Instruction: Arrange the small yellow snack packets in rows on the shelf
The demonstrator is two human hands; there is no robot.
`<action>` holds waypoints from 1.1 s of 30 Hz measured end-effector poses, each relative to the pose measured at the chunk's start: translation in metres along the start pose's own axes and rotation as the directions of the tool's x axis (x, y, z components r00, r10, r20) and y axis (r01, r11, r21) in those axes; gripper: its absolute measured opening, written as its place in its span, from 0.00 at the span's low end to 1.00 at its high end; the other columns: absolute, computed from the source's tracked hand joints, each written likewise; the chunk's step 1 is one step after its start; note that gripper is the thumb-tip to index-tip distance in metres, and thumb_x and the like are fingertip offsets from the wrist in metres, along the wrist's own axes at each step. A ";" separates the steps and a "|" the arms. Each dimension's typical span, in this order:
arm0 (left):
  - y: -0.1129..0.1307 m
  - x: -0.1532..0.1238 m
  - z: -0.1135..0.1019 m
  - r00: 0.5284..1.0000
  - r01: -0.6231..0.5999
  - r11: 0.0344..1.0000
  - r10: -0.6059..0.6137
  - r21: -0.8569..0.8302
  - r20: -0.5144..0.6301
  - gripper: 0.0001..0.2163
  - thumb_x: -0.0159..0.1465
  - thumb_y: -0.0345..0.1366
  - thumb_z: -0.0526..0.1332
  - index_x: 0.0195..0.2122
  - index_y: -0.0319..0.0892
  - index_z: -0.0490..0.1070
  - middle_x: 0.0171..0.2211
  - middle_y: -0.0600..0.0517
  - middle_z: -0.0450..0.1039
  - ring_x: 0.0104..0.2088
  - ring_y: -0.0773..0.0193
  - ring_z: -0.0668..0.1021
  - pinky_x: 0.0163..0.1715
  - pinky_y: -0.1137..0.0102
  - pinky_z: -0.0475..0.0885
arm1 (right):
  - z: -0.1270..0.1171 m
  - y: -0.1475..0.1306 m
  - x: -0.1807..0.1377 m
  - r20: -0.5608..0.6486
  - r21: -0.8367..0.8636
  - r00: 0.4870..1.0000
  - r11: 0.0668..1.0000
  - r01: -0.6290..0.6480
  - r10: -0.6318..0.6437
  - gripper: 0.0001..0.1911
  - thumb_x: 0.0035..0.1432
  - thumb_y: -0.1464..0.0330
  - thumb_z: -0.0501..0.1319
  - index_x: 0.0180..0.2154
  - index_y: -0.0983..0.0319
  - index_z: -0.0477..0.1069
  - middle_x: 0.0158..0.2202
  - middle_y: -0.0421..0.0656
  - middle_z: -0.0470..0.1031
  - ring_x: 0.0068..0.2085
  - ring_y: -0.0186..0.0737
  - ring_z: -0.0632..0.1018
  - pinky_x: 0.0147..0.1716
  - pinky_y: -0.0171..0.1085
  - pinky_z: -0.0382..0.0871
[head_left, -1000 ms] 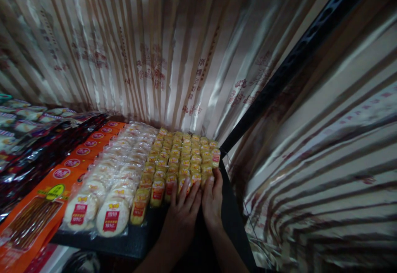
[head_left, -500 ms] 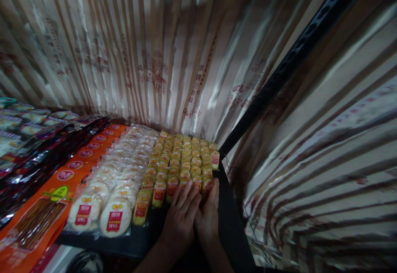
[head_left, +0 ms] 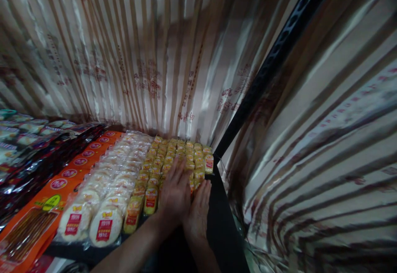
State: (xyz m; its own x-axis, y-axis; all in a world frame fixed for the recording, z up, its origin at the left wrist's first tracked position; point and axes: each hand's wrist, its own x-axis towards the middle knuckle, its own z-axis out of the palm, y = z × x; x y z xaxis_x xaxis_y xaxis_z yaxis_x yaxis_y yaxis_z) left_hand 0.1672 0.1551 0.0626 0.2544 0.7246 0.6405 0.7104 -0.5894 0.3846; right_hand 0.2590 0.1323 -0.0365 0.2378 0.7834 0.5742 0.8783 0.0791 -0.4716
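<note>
My left hand (head_left: 175, 192) lies over the front of several rows of small yellow-wrapped snack packs (head_left: 170, 153), fingers stretched out and slightly blurred. Beside it, my right hand (head_left: 199, 209) is open too, its straight fingertips against the front packs at the right end. The hands meet near the thumbs and hide the packs beneath them. To their left stand two rows of clear-wrapped white rice crackers (head_left: 105, 225) with red labels. One yellow pack (head_left: 209, 163) stands at the back right corner.
Orange snack bags (head_left: 32, 227) and dark shiny packets (head_left: 58, 161) overlap farther left. Everything rests on a black shelf (head_left: 221, 207). A black slotted post (head_left: 263, 74) rises at its right corner, before a pleated printed curtain (head_left: 149, 45).
My left hand has slid forward over the yellow packs. My right hand stays near the front packs, now slightly lower beside it. The view has shifted a little to the right.
</note>
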 end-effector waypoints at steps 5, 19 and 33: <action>-0.011 0.069 0.022 0.934 0.031 0.996 -0.059 0.086 0.352 0.19 0.65 0.36 0.46 0.55 0.36 0.60 0.62 0.41 0.50 0.64 0.51 0.44 0.60 0.51 0.49 | -0.001 -0.003 0.001 -0.003 0.005 1.000 1.000 -0.023 0.023 0.40 0.60 0.54 0.45 0.63 0.70 0.30 0.65 0.60 0.36 0.64 0.57 0.44 0.54 0.59 0.55; -0.038 0.123 0.093 0.824 -0.067 0.973 -0.072 0.222 0.562 0.22 0.65 0.40 0.44 0.57 0.37 0.58 0.59 0.43 0.59 0.61 0.53 0.55 0.60 0.51 0.45 | -0.006 -0.006 0.002 -0.002 0.005 1.000 1.000 -0.015 0.015 0.39 0.61 0.54 0.46 0.63 0.70 0.34 0.65 0.59 0.38 0.63 0.58 0.49 0.55 0.58 0.57; -0.051 0.122 0.099 0.763 -0.050 0.966 -0.128 0.254 0.634 0.26 0.65 0.42 0.39 0.61 0.34 0.51 0.62 0.42 0.52 0.62 0.54 0.53 0.60 0.50 0.40 | -0.006 -0.009 0.005 0.002 -0.009 1.000 1.000 -0.003 0.003 0.39 0.60 0.54 0.47 0.63 0.73 0.39 0.64 0.61 0.43 0.64 0.55 0.49 0.55 0.55 0.59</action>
State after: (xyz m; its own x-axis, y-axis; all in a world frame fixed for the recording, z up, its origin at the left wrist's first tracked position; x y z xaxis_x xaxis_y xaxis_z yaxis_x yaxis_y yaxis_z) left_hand 0.2271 0.3092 0.0555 0.5195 0.8543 0.0179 0.8403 -0.5146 0.1703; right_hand 0.2548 0.1324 -0.0256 0.2394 0.7846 0.5718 0.8813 0.0715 -0.4672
